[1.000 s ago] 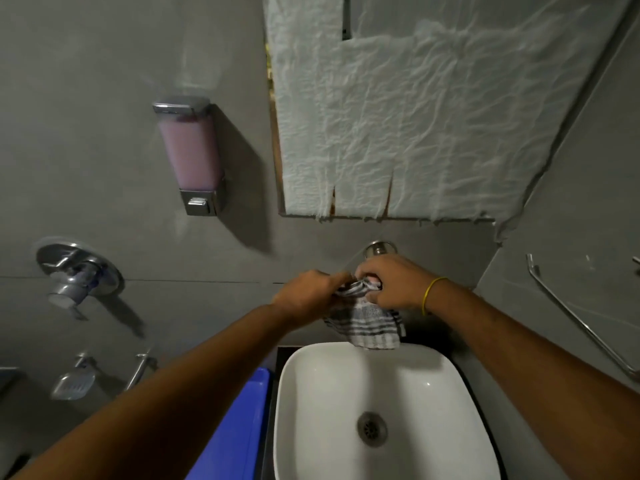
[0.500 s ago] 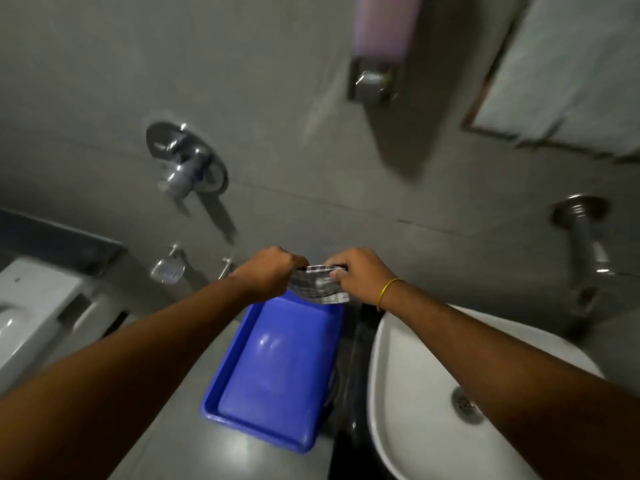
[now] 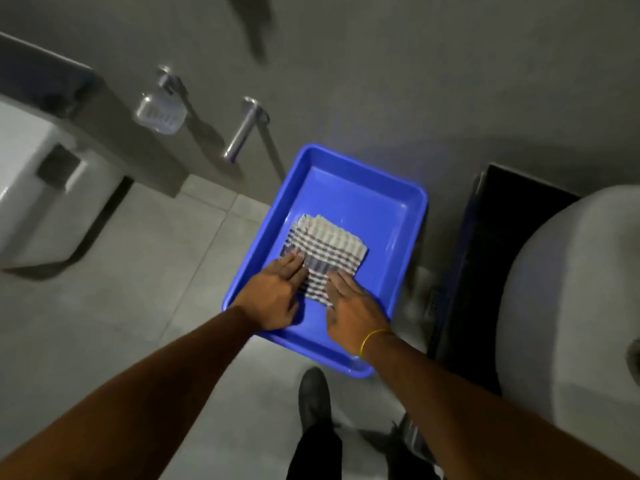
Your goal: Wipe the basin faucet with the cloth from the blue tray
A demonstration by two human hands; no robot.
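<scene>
White basin (image 3: 568, 306) at the right edge of view, faucet out of sight. Blue tray (image 3: 391, 216) standing beside it, to its left, a dark cabinet edge between them; cannot tell what carries the tray. Checked cloth (image 3: 325, 242) folded flat inside the tray, nearer its left wall and the near half of the tray floor.

Left hand (image 3: 273, 296) flat and unclenched, fingertips resting on the cloth's near-left corner. Right hand (image 3: 353, 306), with a yellow band at the wrist, likewise spread, fingers pressing the cloth's near edge. Neither curled round the fabric; both lying on it, pinching nothing.

Judged from this: either about to gather the cloth up or just setting it down — not to be told from hands pressed flat. If picking up, calls for closing fingers on the near edge, lifting clear of the tray rim, then turning right toward the basin to find the faucet.

No brand, label or writing readable anywhere.
</scene>
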